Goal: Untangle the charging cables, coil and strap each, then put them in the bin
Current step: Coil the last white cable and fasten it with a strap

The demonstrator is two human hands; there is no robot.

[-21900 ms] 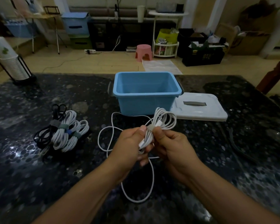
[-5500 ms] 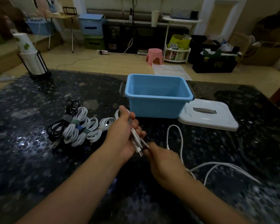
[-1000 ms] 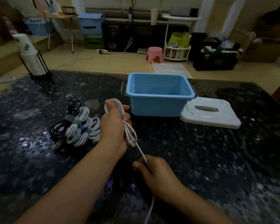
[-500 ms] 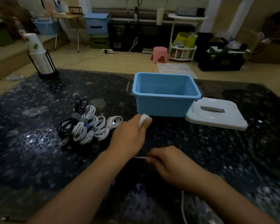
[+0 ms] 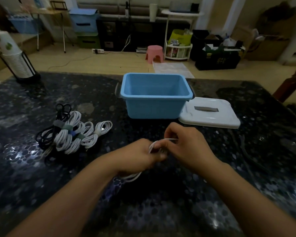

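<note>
Dark speckled table [image 5: 246, 168] is bearing strapped cables [image 5: 72, 134] and the bin [image 5: 155, 106]. Left hand [image 5: 137, 156] is clenching the white cable [image 5: 152, 146] coil; right hand [image 5: 186, 144] is pinching its end. Coiling appears nearly done; strapping should follow.

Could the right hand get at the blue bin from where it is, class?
Probably yes: the blue bin stands open just beyond the right hand, nothing between them, though that hand now pinches the white cable.
</note>
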